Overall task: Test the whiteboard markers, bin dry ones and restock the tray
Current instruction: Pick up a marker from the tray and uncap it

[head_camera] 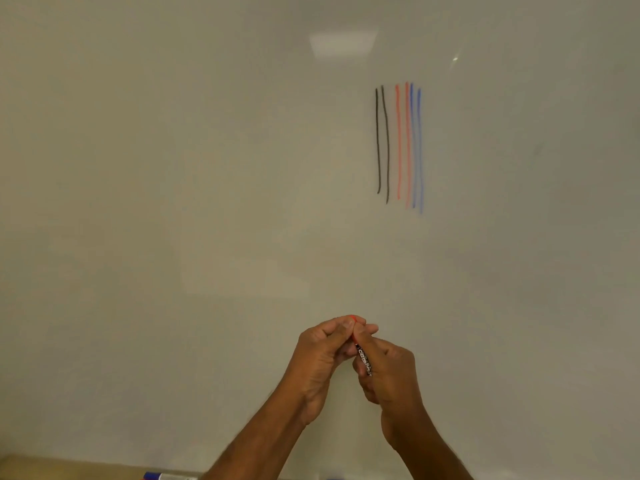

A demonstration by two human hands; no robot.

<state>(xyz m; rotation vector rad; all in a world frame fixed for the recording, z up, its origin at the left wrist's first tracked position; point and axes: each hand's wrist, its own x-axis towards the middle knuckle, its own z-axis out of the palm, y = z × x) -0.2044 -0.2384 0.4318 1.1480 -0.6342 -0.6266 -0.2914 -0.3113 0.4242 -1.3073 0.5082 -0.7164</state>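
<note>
Near the whiteboard's (207,202) lower edge, the right hand (389,375) grips the marker (364,361), probably light and stiff, by its barrel; the left hand (323,355) pinches its red cap (352,319).

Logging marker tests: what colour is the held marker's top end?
The marker's top end is red; the head view shows it.

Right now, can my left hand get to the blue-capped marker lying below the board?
Probably not yet: the left hand grips the cap end of the red marker, which the right hand holds by the barrel. Once it lets go, nothing shows between it and the blue-capped marker.
</note>
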